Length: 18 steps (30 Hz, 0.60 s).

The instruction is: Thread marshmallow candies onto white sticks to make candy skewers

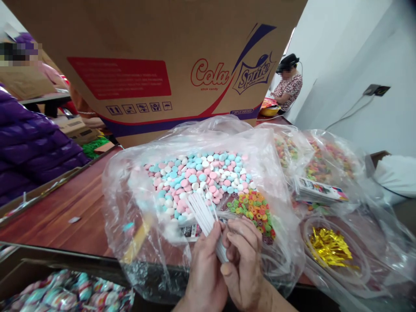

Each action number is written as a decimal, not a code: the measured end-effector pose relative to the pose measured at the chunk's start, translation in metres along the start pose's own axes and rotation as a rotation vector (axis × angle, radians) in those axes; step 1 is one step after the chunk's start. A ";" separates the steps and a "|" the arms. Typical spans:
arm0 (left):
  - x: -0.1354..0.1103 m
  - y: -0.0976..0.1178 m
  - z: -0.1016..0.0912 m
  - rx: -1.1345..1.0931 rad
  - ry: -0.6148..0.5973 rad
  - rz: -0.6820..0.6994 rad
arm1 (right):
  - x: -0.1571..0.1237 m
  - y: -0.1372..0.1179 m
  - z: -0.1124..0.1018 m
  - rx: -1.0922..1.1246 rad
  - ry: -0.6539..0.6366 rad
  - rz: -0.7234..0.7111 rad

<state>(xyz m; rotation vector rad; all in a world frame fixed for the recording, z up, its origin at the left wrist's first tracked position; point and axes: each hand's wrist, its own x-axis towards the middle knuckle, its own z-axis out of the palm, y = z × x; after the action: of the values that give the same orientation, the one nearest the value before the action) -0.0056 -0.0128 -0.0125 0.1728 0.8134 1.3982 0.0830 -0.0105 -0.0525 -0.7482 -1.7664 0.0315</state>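
Sticks (204, 216) white, bare, bunched at lower centre; I'm seeing left hand (203, 271) and right hand (246, 260) fingers gripping them tight. Pastel candies (198, 177) are lying loose in bag (128, 203).

Sticks (203, 214): lower ends hidden between my left hand (203, 273) and right hand (245, 260).
Box (156, 52): top cut off by the edge.
Red label (120, 78): print too small to read.

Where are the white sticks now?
Head view, bottom centre: the white sticks are held between the left hand and right hand, over the pastel candies.
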 end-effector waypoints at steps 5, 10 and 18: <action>0.002 0.009 -0.018 0.129 0.008 0.140 | 0.015 0.019 -0.014 0.167 -0.219 0.282; 0.010 0.016 -0.042 0.223 0.113 0.152 | 0.069 0.061 -0.007 -0.021 -0.541 0.596; 0.016 0.010 -0.051 0.298 0.099 0.146 | 0.090 0.095 0.051 -0.272 -0.869 0.573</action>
<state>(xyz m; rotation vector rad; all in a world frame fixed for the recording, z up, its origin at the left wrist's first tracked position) -0.0449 -0.0141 -0.0500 0.4021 1.1083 1.4244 0.0707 0.1272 -0.0293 -1.5884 -2.3160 0.5871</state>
